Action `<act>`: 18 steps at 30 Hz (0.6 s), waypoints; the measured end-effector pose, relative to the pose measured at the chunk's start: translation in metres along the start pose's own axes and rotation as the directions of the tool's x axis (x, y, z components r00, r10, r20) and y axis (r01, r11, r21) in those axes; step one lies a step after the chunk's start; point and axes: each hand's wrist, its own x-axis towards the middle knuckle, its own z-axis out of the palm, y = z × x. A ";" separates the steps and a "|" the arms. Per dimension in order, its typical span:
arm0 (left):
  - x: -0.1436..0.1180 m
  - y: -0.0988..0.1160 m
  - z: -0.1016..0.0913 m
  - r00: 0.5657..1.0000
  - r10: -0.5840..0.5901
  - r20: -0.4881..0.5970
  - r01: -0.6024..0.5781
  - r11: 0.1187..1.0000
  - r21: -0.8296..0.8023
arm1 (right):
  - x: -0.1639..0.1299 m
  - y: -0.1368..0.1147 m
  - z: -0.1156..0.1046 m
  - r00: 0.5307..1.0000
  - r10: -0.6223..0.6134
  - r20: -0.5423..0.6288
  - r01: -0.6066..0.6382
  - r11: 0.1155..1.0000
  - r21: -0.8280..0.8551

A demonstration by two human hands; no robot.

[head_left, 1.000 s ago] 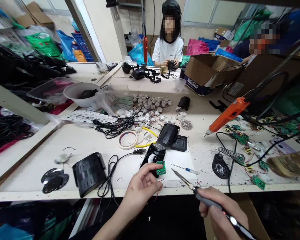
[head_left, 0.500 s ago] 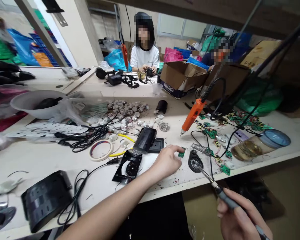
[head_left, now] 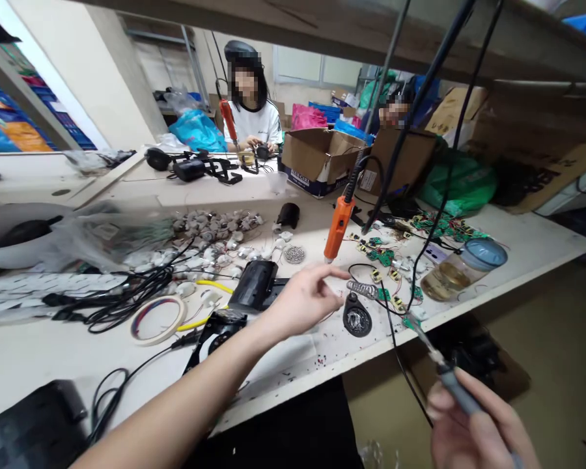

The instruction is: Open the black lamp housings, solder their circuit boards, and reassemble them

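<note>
While right hand (head_left: 473,423) grips soldering iron (head_left: 444,371), left hand (head_left: 300,299) hovers apart.

The cardboard box (head_left: 317,156) bears blue lettering, seemingly "BLUE GIRL".

The counter (head_left: 43,352) is cream, speckled with dark bits near its edge. Beside the orange screwdriver (head_left: 336,228) lie green circuit boards (head_left: 381,255). The soldering iron (head_left: 456,387) has a grey handle. A black housing (head_left: 254,284) sits left of the screwdriver, by a yellow wire (head_left: 215,285) and white tape (head_left: 157,319).
</note>
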 end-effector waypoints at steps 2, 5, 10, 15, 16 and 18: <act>-0.035 -0.009 -0.006 0.996 -0.083 -0.022 0.080 0.990 -0.120 | 0.000 0.004 0.019 0.998 -0.062 0.011 0.063 0.993 -0.100; -0.085 -0.028 -0.009 0.972 -0.204 -0.116 0.158 0.933 -0.322 | -0.009 0.005 0.053 0.972 -0.060 0.227 0.106 0.975 -0.195; -0.143 -0.053 -0.012 0.875 -0.381 -0.300 0.190 0.839 -0.510 | -0.036 0.003 0.113 0.801 -0.044 0.597 0.088 0.995 -0.045; -0.180 -0.073 -0.015 0.888 -0.381 -0.258 0.182 0.807 -0.562 | -0.058 -0.002 0.149 0.695 0.055 0.717 -0.148 0.987 0.069; -0.186 -0.077 -0.015 0.897 -0.359 -0.259 0.159 0.807 -0.569 | -0.061 -0.004 0.152 0.680 0.050 0.732 -0.158 0.984 0.079; -0.198 -0.085 -0.016 0.899 -0.329 -0.288 0.111 0.809 -0.577 | -0.066 -0.008 0.154 0.662 0.021 0.749 -0.136 0.986 0.092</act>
